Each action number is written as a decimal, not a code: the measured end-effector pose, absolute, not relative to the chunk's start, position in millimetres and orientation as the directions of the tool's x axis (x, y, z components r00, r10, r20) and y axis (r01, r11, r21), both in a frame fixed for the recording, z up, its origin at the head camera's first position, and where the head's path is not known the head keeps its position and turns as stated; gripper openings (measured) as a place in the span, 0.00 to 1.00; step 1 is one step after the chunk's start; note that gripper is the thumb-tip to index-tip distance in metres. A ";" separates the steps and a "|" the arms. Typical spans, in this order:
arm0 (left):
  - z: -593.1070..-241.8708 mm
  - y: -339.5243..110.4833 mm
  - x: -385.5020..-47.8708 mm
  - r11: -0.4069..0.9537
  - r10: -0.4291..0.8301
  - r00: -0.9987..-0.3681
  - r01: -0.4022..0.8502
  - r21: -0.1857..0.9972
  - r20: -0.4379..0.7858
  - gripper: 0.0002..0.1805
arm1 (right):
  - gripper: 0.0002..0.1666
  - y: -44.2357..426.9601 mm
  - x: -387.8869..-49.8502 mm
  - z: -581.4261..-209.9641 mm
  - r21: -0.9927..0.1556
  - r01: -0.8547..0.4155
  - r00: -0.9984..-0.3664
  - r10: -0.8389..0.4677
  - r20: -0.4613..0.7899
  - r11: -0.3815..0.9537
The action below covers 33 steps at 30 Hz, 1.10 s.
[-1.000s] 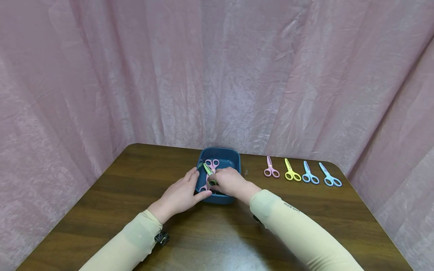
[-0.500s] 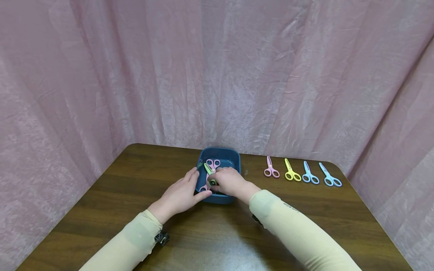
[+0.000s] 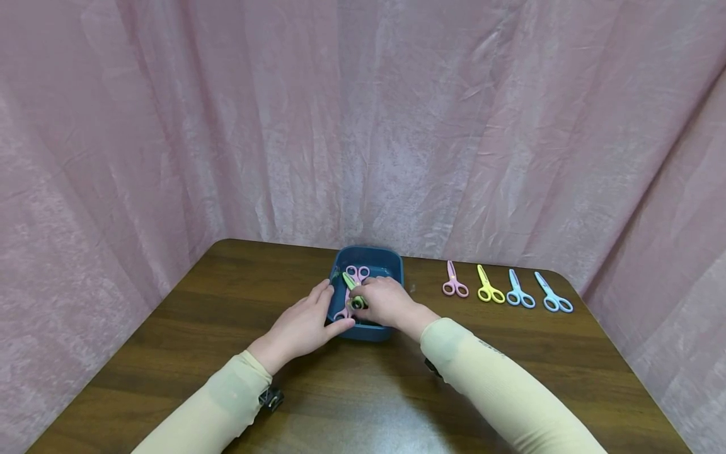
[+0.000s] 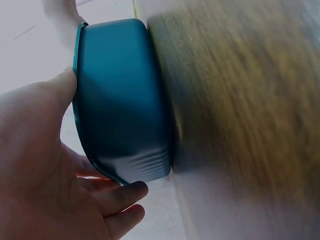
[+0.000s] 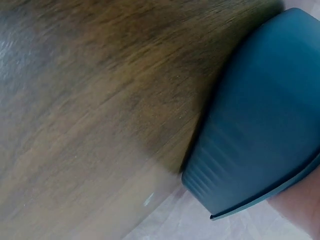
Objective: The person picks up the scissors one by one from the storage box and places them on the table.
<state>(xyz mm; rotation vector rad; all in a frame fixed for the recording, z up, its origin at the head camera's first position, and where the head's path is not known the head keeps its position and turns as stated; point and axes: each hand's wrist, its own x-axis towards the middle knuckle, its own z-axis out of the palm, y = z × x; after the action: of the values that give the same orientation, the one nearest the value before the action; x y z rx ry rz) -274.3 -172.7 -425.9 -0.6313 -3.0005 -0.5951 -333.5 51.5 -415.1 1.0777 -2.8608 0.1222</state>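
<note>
A dark blue bin (image 3: 365, 333) stands on the table with pink scissors (image 3: 357, 275) and green scissors (image 3: 349, 282) inside. My right hand (image 3: 386, 302) reaches into it, fingers curled round the green scissors' handle. My left hand (image 3: 300, 320) rests on the bin's left rim with its fingers extended; in the left wrist view that hand (image 4: 55, 170) touches the bin (image 4: 120, 100) with thumb and fingertips. The right wrist view shows the bin's outer wall (image 5: 260, 115) and part of my right hand (image 5: 302, 200). My right fingertips are hidden.
To the right of the bin on the brown table (image 3: 363, 391) lie pink scissors (image 3: 452, 279), yellow scissors (image 3: 486, 285), blue scissors (image 3: 516, 289) and another blue pair (image 3: 549, 293), in a row. A pink curtain (image 3: 363, 126) hangs behind the table.
The green scissors and the pink scissors in the bin have shifted slightly to the right. My right hand has moved only slightly; my left hand stays at the rim.
</note>
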 end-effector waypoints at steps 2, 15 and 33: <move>-425.6 -172.7 -274.1 0.846 0.384 -0.919 0.390 0.363 0.092 0.58 | 0.22 53.0 -333.1 -413.8 -0.061 -0.659 -0.750 -0.650 0.118 0.749; -425.8 -172.1 -274.7 0.851 0.372 -0.925 0.373 0.371 0.076 0.58 | 0.22 72.9 -326.9 -400.5 -0.083 -0.652 -0.754 -0.634 0.173 0.754; -426.1 -170.9 -274.0 0.844 0.362 -0.929 0.361 0.398 0.075 0.56 | 0.20 98.4 -300.9 -378.9 -0.098 -0.629 -0.761 -0.585 0.280 0.771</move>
<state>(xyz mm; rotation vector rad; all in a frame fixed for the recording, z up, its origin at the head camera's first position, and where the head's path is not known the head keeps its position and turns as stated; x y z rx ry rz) -274.0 -170.9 -426.1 -0.5922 -3.0190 -0.6502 -300.9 98.4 -378.9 0.9517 -2.7321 0.2731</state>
